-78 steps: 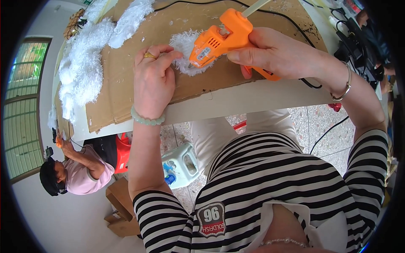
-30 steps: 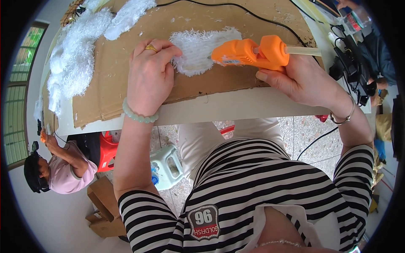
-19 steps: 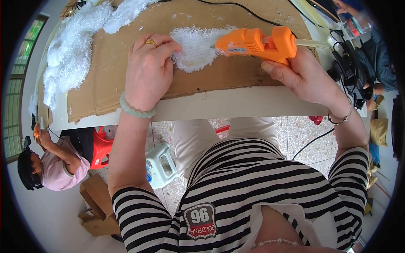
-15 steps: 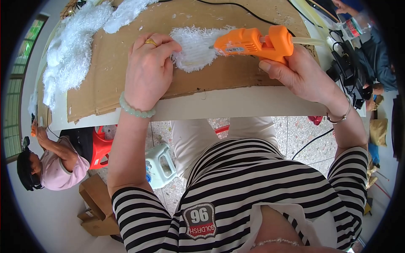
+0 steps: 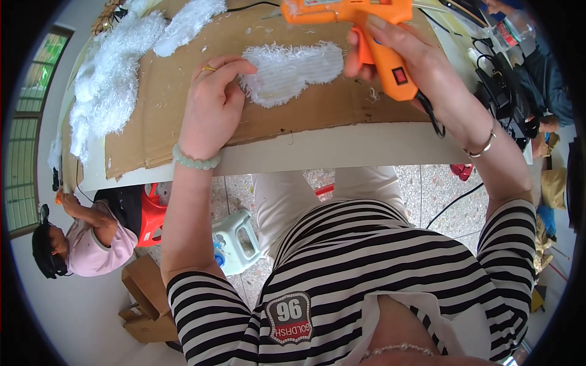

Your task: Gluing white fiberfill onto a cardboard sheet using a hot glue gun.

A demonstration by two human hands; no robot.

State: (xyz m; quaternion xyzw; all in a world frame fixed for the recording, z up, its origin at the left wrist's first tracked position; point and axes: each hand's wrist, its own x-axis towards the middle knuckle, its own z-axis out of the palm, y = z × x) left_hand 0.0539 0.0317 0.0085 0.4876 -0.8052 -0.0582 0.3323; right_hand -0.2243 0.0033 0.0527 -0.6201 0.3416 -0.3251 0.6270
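A white shaggy piece of fabric (image 5: 293, 70) lies on the brown cardboard sheet (image 5: 201, 131), its ribbed side up and its fringe along the far edge. My left hand (image 5: 213, 107) is closed at its left end, thumb and forefinger on the edge. An orange glue gun (image 5: 390, 76) is in my right hand (image 5: 421, 58), with my fingers round the handle by the trigger. The gun is raised beyond the fabric and apart from it, nozzle pointing left. Part of its top is cut off by the picture's upper edge.
More white shaggy material (image 5: 107, 91) is heaped at the table's left, with a smaller piece (image 5: 189, 24) beside it. Black cables and adapters (image 5: 503, 91) crowd the right edge. A clear bottle (image 5: 513, 30) stands beyond them. Other people sit left and far right.
My right hand has lifted the glue gun off the fabric, away from me and slightly left, turning it so its handle shows. My left hand stays at the fabric's left end.
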